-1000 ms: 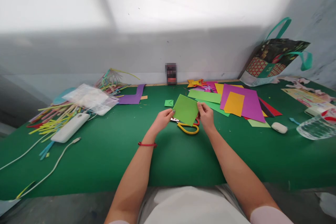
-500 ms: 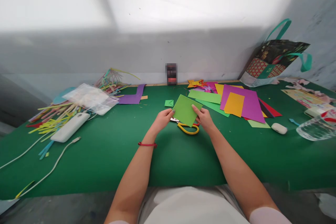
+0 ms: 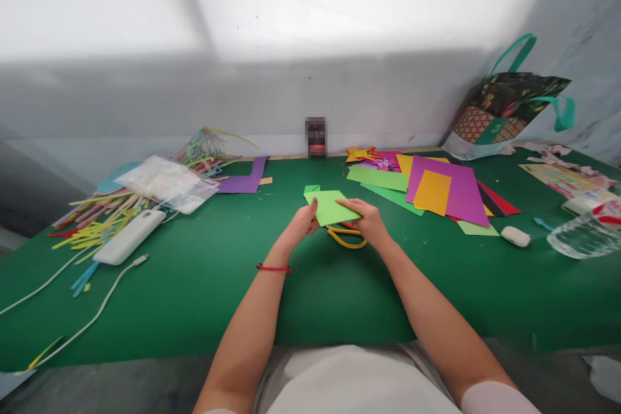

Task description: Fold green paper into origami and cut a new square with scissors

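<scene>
Between my two hands a light green sheet of paper (image 3: 332, 208) is held above the table, tilted nearly flat. My left hand (image 3: 305, 220) pinches its left side, thumb on top. On the opposite side my right hand (image 3: 369, 220) grips the sheet, its fingers wrapped round the edge. Scissors with yellow handles (image 3: 347, 242) lie on the table just below, their blades hidden by the paper. A small folded green paper piece (image 3: 312, 190) lies just behind the sheet, partly covered by it.
Coloured paper sheets (image 3: 468, 187) are spread at the right, near a white case (image 3: 515, 237) and a clear plastic bottle (image 3: 585, 233). A bag (image 3: 504, 113) leans on the wall. Paper strips (image 3: 92, 217), a white power bank (image 3: 130, 237) and a cable (image 3: 109, 301) occupy the left.
The green paper has turned and tipped from facing me, corner down, to lying flatter, and it shows a lighter green. Both hands have shifted slightly with it, the right one inward.
</scene>
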Action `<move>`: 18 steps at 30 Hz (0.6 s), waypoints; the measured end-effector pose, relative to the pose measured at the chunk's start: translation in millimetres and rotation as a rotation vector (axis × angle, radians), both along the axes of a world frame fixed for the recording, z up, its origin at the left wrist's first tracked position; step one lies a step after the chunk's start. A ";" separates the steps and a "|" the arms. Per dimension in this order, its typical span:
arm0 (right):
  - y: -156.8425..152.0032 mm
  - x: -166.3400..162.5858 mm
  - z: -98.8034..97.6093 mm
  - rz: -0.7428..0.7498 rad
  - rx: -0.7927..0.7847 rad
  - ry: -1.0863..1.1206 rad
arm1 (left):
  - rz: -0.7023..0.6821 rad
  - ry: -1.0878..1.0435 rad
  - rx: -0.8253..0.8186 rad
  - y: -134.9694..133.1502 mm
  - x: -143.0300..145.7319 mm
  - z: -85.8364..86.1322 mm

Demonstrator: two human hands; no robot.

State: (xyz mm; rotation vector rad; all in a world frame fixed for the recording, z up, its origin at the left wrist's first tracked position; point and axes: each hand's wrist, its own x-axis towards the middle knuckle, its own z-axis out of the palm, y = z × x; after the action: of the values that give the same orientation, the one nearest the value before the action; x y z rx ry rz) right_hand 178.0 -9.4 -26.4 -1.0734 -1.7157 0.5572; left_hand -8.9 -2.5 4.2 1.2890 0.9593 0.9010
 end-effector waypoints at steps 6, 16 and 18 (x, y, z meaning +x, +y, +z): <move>0.4 -2.4 -1.0 -0.085 -0.075 0.023 | 0.054 -0.007 -0.030 -0.6 -0.7 4.3; -2.5 -3.2 12.5 -0.252 -0.286 0.388 | 0.029 -0.030 -0.026 2.0 -5.7 0.8; -2.7 -3.9 13.2 -0.261 -0.287 0.378 | 0.032 -0.030 -0.033 2.6 -6.6 -0.8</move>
State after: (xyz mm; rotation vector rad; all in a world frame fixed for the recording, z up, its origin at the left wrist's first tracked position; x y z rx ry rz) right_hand 174.1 -12.1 -13.2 -1.2773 -1.1702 0.7968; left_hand -15.5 0.1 3.4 1.2319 0.9694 0.9234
